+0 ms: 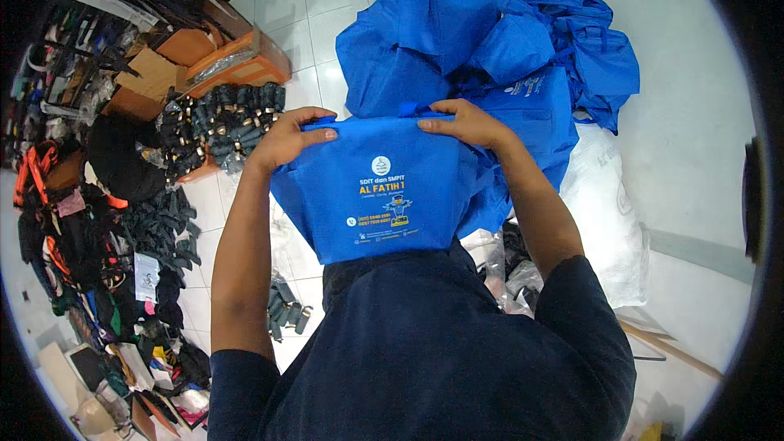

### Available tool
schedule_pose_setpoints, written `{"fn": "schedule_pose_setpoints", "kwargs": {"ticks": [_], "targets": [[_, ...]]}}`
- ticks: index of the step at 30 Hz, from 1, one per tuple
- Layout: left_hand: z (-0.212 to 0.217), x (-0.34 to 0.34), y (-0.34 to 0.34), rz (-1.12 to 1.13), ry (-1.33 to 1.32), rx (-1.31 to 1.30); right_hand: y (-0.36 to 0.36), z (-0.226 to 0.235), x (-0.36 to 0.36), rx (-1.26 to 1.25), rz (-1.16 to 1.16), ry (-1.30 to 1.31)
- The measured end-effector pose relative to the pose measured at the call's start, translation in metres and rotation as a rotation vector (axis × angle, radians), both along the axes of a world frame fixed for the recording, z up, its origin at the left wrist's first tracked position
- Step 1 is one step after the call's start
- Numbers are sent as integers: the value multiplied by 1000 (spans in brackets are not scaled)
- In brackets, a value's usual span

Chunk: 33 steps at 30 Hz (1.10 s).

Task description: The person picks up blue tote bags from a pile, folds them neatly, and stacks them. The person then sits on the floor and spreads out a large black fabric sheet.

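A blue fabric tote bag [327, 184] with a white and yellow print lies against my lap, its printed face up. My left hand [287, 137] pinches the bag's upper left edge between thumb and fingers. At the upper right edge, my right hand [469, 121] grips the same bag, thumb in front and fingers behind. A short blue handle loop shows beside the right fingertips. Directly beyond my hands, more blue bags [408, 41] lie heaped together, and one with print [531, 110] sits just right of my right hand.
To the left are a cardboard box [245, 61], a pile of dark thread spools [241, 118] and heaps of dark cloth scraps [163, 233]. Several loose spools [286, 310] rest on the tiled floor by my left arm. A white sack [604, 212] stands at right near the wall.
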State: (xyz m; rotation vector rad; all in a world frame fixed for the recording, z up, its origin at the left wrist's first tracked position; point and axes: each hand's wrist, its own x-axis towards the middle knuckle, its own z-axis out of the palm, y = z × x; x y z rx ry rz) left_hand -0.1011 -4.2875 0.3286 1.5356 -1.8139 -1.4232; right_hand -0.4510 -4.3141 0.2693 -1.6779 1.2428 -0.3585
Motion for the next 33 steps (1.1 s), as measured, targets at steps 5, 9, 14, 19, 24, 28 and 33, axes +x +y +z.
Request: {"fn": "schedule_pose_setpoints", "kwargs": {"ticks": [5, 9, 14, 19, 24, 28, 33], "targets": [[2, -19, -16, -13, -74, -63, 1, 8, -14, -15, 51, -115], [15, -21, -16, 19, -84, -130, 11, 18, -11, -144, 15, -190], [43, -21, 2, 120, -126, -488, 15, 62, -14, -540, -35, -151], [29, 9, 51, 557, -127, -659, -14, 104, -48, -852, -227, -37], [-92, 60, 185, 687, -423, -301, -66, 146, -123, -985, -598, -50], [-267, 116, 368, 501, -740, 52, -138, 173, -178, -1042, -821, 119], [-288, 68, 464, 371, -671, 727, -218, 217, -253, -1074, -872, 464]]}}
